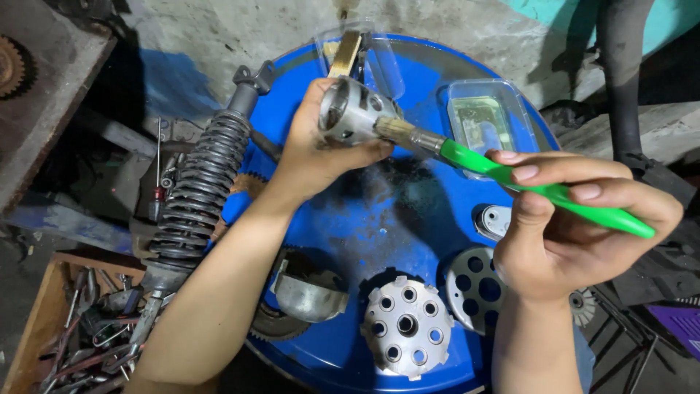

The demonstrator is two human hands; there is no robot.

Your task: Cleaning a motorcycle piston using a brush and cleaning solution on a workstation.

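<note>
My left hand (315,155) grips a round grey metal engine part (350,111) with holes in its wall, held above a blue drum lid (408,211). My right hand (569,226) holds a paintbrush with a green handle (539,188). Its bristles (394,130) touch the side of the metal part. On the lid below lie a silver hub with several round holes (406,326), a perforated round plate (475,287) and a curved metal cover (310,290).
A clear plastic tray with liquid (485,120) sits at the lid's far right. A black coil shock absorber (197,190) leans along the drum's left side. A wooden box of tools (80,328) stands at lower left. A small oval cover (496,221) lies by my right hand.
</note>
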